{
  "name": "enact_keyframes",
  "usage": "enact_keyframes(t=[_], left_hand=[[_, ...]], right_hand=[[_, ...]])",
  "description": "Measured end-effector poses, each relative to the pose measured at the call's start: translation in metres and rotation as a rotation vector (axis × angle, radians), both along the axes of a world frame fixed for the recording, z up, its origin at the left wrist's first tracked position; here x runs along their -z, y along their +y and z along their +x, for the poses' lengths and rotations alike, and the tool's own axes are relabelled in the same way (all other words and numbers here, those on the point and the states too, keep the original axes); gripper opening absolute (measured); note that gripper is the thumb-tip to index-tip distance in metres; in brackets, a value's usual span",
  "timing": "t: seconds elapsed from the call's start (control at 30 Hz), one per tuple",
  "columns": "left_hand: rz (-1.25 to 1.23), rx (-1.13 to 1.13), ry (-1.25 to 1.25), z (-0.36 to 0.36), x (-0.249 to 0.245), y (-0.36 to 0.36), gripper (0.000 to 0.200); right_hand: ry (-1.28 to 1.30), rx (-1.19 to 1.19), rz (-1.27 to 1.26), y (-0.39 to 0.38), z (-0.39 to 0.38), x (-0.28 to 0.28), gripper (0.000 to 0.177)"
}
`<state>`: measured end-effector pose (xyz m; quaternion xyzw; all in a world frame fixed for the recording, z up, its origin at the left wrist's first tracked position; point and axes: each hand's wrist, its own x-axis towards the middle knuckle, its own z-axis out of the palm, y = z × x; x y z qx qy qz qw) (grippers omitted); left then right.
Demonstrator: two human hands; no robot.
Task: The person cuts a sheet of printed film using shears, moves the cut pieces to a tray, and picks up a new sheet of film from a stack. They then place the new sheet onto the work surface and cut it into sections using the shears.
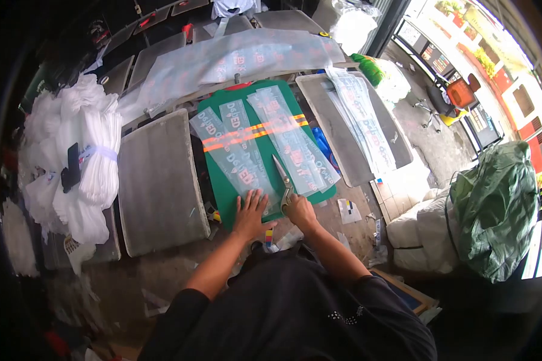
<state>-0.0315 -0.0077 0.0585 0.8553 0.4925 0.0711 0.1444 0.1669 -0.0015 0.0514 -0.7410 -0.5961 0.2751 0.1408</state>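
My right hand (301, 212) is closed around the handles of a pair of scissors (282, 173), whose blades point away from me over a green board (218, 191). My left hand (250, 213) lies with fingers spread at the near edge of the board, touching the end of a printed transparent strip (242, 157). More printed strips (288, 143) lie on the right half of the board, partly overlapping. An orange and yellow striped band (256, 131) crosses the board and the strips.
A stack of printed strips (364, 123) rests on a grey panel (328, 132) at the right. A bare grey panel (159, 186) stands left of the board, beside bundled white fabric (93, 150). Behind lies a large printed sheet (223, 60). Wrapped sacks (494, 210) stand at the right.
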Motion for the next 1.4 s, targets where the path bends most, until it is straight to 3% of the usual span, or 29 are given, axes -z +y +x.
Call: enact_keyframes(t=[0.1,0.2,0.23,0.33,0.37,0.4,0.43,0.47,0.5,0.53,0.57,0.6,0.67,0.73,0.77,0.83,0.97,1.03,1.1,1.2,1.27,1.33,1.4], left_hand=[[0.015,0.08,0.101,-0.025,-0.005,-0.016,0.071],[0.136,0.085,0.182,-0.051,0.021,-0.021,0.057],[0.142,0.073,0.188,-0.05,0.014,-0.022,0.057],[-0.061,-0.231,-0.254,-0.051,-0.006,-0.008,0.034],[-0.107,-0.346,-0.385,-0.055,-0.011,0.012,0.03],[0.012,-0.614,-0.33,-0.05,-0.027,0.037,0.027],[0.077,-0.691,-0.398,-0.035,-0.072,0.065,0.027],[0.103,-0.753,-0.524,-0.068,-0.043,0.113,0.028],[0.14,-0.735,-0.611,-0.045,-0.099,0.134,0.027],[0.292,-0.677,-0.529,-0.033,-0.133,0.158,0.027],[0.294,-0.718,-0.47,-0.006,-0.179,0.167,0.027],[0.389,-0.65,-0.52,0.022,-0.209,0.172,0.026],[0.552,-0.567,-0.483,0.057,-0.218,0.186,0.023],[0.305,-0.681,-0.342,0.117,-0.235,0.162,0.03],[0.497,-0.467,-0.393,0.14,-0.227,0.148,0.031],[0.632,-0.236,-0.336,0.159,-0.171,0.14,0.031],[0.407,-0.122,-0.154,0.19,-0.056,0.086,0.041],[0.215,-0.146,0.009,0.201,-0.023,0.054,0.044],[0.163,-0.152,0.005,0.207,0.006,0.034,0.045],[0.087,-0.149,-0.003,0.213,0.009,0.021,0.047],[0.11,-0.203,0.018,0.214,0.009,0.022,0.049],[0.076,-0.168,0.004,0.211,0.018,0.027,0.056],[0.054,-0.257,-0.02,0.209,0.02,0.032,0.065]], right_hand=[[0.026,-0.076,-0.039,0.011,-0.001,-0.011,0.035],[-0.074,-0.413,-0.28,0.032,0.01,-0.022,0.031],[-0.115,-0.534,-0.259,0.038,0.015,-0.013,0.034],[-0.056,-0.592,-0.357,0.052,0.04,-0.025,0.043],[0.003,-0.589,-0.245,0.059,0.049,0.011,0.053],[0.011,-0.613,-0.241,0.062,0.067,0.002,0.053],[0.156,-0.527,-0.189,0.062,0.088,-0.018,0.056],[0.299,-0.438,-0.145,0.064,0.107,-0.029,0.059],[0.375,-0.414,-0.147,0.069,0.124,-0.025,0.058],[0.447,-0.388,-0.15,0.076,0.139,-0.023,0.056],[0.606,-0.336,-0.211,0.08,0.153,-0.037,0.049],[0.634,-0.262,-0.181,0.083,0.163,-0.042,0.041],[0.654,-0.219,-0.154,0.097,0.181,-0.033,0.04],[0.707,-0.199,-0.14,0.103,0.198,-0.029,0.039],[0.762,-0.152,-0.114,0.105,0.204,-0.027,0.039],[0.781,-0.127,-0.113,0.103,0.214,-0.032,0.039],[0.74,-0.045,-0.037,0.096,0.234,0.008,0.041],[0.701,-0.063,-0.037,0.086,0.239,0.007,0.042],[0.675,-0.106,-0.101,0.078,0.238,-0.018,0.046],[0.593,-0.185,-0.001,0.079,0.223,0.02,0.053],[0.548,-0.181,-0.005,0.084,0.208,0.012,0.057],[0.385,-0.2,0.208,0.09,0.189,0.021,0.062],[0.422,-0.141,0.139,0.101,0.173,0.027,0.065]])
